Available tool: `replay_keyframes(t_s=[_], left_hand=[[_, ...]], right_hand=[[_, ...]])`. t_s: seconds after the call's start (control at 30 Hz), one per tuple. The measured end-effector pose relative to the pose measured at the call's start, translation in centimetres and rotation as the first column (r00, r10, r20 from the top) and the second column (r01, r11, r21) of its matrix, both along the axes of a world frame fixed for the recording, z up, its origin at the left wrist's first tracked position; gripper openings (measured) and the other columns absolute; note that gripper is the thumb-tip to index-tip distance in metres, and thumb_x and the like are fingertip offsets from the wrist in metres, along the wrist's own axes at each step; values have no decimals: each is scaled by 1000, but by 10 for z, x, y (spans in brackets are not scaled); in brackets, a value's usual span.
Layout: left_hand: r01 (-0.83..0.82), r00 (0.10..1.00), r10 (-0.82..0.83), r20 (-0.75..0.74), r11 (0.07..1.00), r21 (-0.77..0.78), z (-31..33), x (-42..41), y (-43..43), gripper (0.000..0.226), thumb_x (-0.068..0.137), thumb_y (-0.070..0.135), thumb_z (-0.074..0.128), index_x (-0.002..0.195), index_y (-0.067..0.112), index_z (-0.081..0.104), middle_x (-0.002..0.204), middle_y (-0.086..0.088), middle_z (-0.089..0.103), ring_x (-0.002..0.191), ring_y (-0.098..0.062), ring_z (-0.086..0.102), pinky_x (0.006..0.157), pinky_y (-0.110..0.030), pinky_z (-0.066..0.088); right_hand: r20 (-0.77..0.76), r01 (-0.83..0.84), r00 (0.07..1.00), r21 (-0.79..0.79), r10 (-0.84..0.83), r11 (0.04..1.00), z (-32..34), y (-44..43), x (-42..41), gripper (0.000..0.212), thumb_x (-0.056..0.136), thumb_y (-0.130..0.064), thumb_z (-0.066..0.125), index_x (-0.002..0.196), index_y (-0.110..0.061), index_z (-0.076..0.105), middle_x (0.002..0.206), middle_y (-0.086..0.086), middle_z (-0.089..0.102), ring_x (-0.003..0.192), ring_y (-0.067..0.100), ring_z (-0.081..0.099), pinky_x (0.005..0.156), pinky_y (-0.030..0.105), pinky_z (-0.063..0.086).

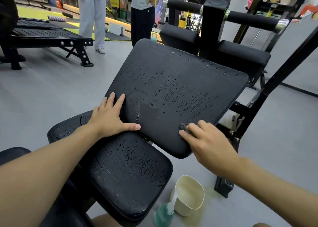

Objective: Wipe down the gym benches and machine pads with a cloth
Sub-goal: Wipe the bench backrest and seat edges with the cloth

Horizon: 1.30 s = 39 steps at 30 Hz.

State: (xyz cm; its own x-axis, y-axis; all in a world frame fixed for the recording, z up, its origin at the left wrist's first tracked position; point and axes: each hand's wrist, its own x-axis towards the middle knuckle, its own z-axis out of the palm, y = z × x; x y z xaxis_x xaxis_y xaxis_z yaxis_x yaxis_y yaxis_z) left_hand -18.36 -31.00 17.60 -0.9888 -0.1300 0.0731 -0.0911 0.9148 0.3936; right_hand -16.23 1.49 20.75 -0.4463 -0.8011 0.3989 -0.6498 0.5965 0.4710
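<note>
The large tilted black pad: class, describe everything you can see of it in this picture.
The large tilted pad is a black rounded rectangle with a cracked, peeling vinyl-like cover. It slopes up and away above the seat pad. The left hand lies flat on its lower left edge; the right hand presses a small dark cloth against its lower right part.

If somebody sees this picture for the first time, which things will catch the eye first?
First the large black pad, tilted in the middle of the view, its surface mottled with glossy marks. The left hand lies flat at its lower left edge, and the right hand holds a small dark cloth against its lower right part. Below, to the right, stand a cream bucket and a teal spray bottle.
</note>
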Motion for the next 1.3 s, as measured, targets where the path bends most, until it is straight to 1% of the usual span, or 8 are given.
replay_keyframes(t_s=[0.17,0.37,0.5,0.67,0.83,1.0,1.17,1.3], left_hand=[[5,1000,-5,-3,1000,8,-1,-1,-2,146,37,104,42,157,38,-10,167,-1,-13,154,-24,-9,123,-51,8],[10,1000,-10,-20,1000,3,-4,-4,-3,156,25,112,27,157,38,-9,167,-2,-11,154,-24,-7,123,-51,10],[10,1000,-10,-26,1000,2,-5,-4,-4,155,25,112,27,157,38,-9,167,-2,-11,154,-24,-7,123,-51,10],[8,1000,-8,-28,1000,2,-5,-5,-5,154,26,111,28,157,39,-8,167,-1,-11,154,-23,-7,123,-51,11],[6,1000,-6,-30,1000,22,-4,-2,-4,153,28,110,32,157,39,-7,167,0,-10,154,-23,-7,123,-51,9],[-1,1000,2,-30,1000,30,-2,-1,-3,148,34,106,39,157,39,-6,167,1,-10,154,-22,-7,123,-49,9],[-16,1000,17,-26,998,54,0,1,-1,145,38,102,50,157,41,-4,167,4,-9,154,-18,-5,124,-48,10],[-38,998,41,-38,998,58,2,2,0,139,44,93,62,158,41,1,167,7,-5,154,-15,-1,124,-45,12]], right_hand=[[-37,235,966,-293,-257,927,35,2,-33,26,77,-3,67,100,-13,69,90,9,56,72,31,47,59,40,42],[-37,6,999,93,-2,996,16,-15,-21,25,81,-10,63,104,-19,65,90,3,54,73,28,47,60,38,38],[-92,267,950,-257,-299,929,34,-20,-40,21,76,-6,66,94,-16,67,87,6,55,75,31,48,60,39,39],[-64,-20,998,105,27,994,8,-35,-20,23,77,-11,64,99,-19,65,89,1,54,74,26,47,60,37,36],[-55,253,958,-306,-283,918,32,-44,-49,28,70,0,68,95,-11,62,83,8,55,70,31,50,57,37,40],[15,-41,999,26,41,999,5,-52,-37,23,70,-6,67,89,-18,66,86,3,54,71,27,48,56,35,38],[28,214,976,-268,-215,939,36,-55,-61,14,73,-4,68,86,-10,67,93,8,56,74,30,49,58,36,37],[21,-24,1000,51,22,998,7,-69,-42,16,69,-10,69,82,-17,62,89,3,51,72,24,43,57,34,27]])
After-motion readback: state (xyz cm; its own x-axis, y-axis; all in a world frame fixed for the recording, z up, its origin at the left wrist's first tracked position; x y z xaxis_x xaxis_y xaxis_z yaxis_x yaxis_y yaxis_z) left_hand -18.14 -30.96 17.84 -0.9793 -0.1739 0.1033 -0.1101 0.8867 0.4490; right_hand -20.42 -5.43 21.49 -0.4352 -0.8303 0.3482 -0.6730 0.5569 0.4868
